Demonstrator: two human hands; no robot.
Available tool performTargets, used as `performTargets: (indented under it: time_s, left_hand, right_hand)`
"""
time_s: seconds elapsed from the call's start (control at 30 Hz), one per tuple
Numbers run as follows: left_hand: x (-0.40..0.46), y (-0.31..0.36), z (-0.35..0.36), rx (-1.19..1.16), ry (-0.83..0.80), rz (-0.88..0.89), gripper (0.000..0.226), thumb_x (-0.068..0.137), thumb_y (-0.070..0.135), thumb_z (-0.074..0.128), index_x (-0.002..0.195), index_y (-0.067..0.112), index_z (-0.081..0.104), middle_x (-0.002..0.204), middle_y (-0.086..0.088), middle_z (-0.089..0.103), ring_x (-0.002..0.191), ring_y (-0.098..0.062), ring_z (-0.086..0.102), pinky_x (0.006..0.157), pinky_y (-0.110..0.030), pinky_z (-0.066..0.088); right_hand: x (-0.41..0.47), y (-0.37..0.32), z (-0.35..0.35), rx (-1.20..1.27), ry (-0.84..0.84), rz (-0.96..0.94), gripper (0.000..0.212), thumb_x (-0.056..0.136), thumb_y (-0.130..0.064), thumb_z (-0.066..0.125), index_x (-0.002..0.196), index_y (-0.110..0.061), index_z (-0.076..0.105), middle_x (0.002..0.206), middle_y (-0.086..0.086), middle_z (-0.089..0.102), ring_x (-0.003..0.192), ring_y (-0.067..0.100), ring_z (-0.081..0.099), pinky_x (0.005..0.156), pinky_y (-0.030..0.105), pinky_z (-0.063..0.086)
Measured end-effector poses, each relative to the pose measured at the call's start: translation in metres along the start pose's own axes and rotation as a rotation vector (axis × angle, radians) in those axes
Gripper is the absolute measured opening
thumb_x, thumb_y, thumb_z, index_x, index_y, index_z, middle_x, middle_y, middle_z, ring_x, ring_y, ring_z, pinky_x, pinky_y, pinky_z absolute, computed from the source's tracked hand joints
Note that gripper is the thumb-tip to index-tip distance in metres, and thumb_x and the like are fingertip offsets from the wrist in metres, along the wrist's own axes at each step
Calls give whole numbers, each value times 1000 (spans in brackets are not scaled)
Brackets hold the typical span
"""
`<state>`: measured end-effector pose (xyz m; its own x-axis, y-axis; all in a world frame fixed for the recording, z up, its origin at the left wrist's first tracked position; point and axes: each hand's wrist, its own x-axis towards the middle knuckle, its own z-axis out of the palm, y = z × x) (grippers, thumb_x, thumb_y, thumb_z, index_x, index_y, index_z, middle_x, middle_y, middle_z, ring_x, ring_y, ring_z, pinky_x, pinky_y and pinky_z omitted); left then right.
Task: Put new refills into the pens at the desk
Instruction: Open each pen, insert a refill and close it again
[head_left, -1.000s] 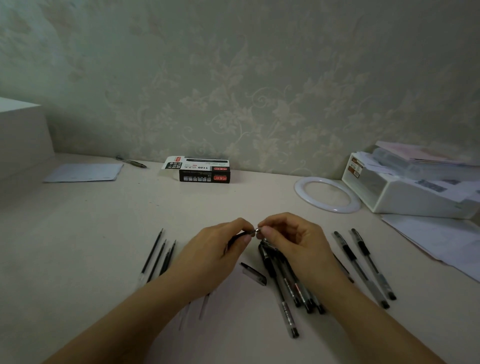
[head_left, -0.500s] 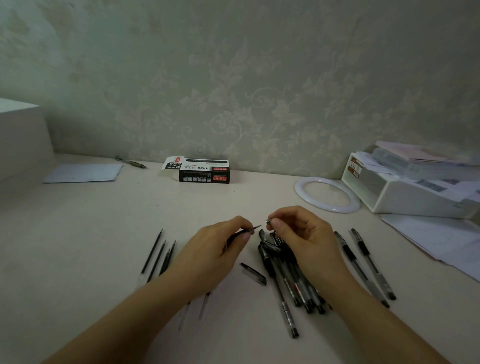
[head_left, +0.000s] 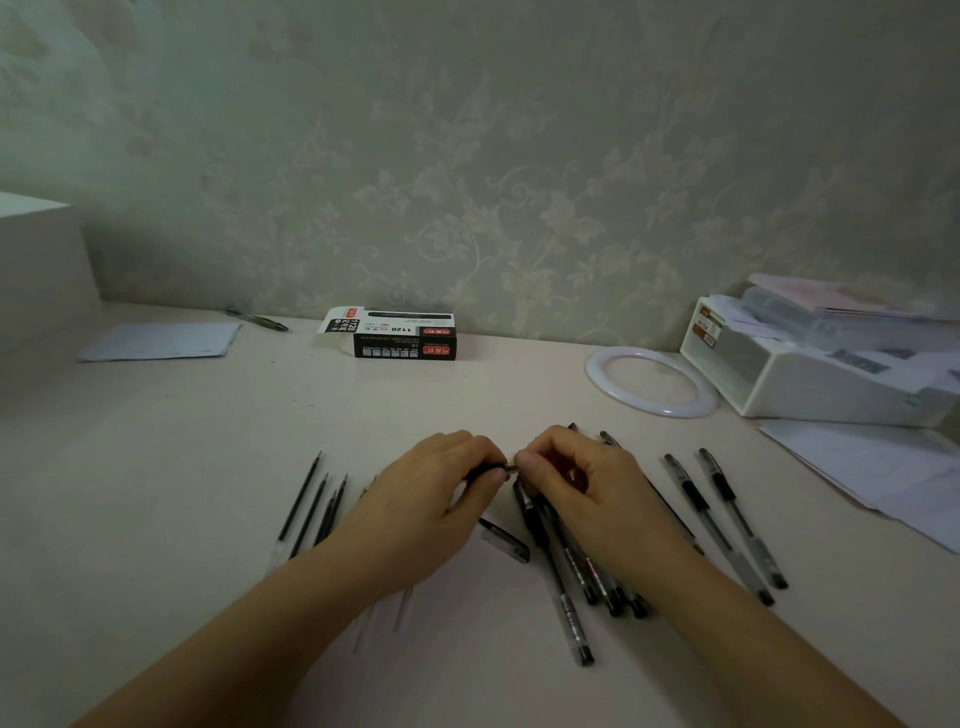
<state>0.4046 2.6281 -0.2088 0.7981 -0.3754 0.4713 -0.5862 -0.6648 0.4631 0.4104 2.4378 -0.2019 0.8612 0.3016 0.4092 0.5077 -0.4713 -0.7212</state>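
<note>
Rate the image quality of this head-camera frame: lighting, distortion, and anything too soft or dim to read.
Head view: dim, flat, greenish light with soft shadows and no glare. Wide-angle bending shows at the edges, where the desk edge curves. The left hand and right hand are reasonably sharp, but the small part pinched between them is too tiny to make out. Print on the refill box is only partly legible.
</note>
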Motion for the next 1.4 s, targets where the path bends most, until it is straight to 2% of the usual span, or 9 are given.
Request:
performTargets:
  time_s: [0.1,0.27,0.43,0.57,0.77,0.87,1.1,1.27,1.4]
  left_hand:
    - [0,-1,0,40,17,22,19,96,36,46,102,26,62,87,14,55,82,-4,49,71,-25,44]
    - [0,0,-2,66,43,19,16,95,34,50,102,27,63,86,15,54,80,-2,47,69,-17,40]
    - [0,2,-1,65,42,32,16,95,32,53,103,24,64,87,11,55,81,-4,48,71,-21,41]
    - [1,1,-2,53,83,9,13,95,31,55,101,26,65,87,13,56,80,-3,49,70,-21,42]
    - [1,2,-1,45,78,24,14,94,33,55,102,27,65,87,14,56,82,-3,49,71,-18,41]
    - [2,1,-1,40,95,17,11,93,30,58,100,26,65,85,15,55,80,-2,49,70,-17,40]
    - [2,4,-6,8,142,32,3,87,26,67,90,26,67,81,18,54,75,-1,50,65,-12,35]
    - [1,1,-3,12,159,-14,4,88,28,65,92,26,67,83,14,57,77,-5,54,66,-23,47]
    - [2,-10,-4,40,165,-105,12,91,31,60,99,26,68,86,13,58,78,-6,56,71,-28,51]
  right_hand:
    - [0,-1,2,-77,18,-41,30,98,-39,52,74,-22,58,62,-7,54,55,5,47,53,17,38]
    - [1,0,-2,-18,-29,-39,6,95,-32,61,91,-28,64,81,-14,64,69,5,57,64,13,45]
    - [1,-1,1,-35,-2,-35,28,94,-48,51,72,-34,59,64,-12,58,57,3,50,56,13,39]
    - [1,1,-1,-22,-39,-9,11,93,-41,60,92,-31,66,82,-15,65,70,5,58,65,12,46]
    - [1,-2,1,-3,-19,-34,28,97,-44,50,72,-34,57,65,-16,59,58,4,53,56,14,41]
    - [1,1,-1,9,-30,0,13,94,-43,57,90,-33,64,82,-12,66,72,8,59,66,17,49]
    - [0,3,2,25,-59,-39,23,100,-35,50,81,-25,59,69,3,54,60,4,44,56,18,39]
    - [1,2,4,3,-5,52,34,89,-61,49,83,-30,64,75,-8,61,65,2,53,61,17,44]
    - [-1,1,-1,-387,-100,-22,48,70,-78,58,85,-33,66,85,-17,55,85,-1,49,75,18,41]
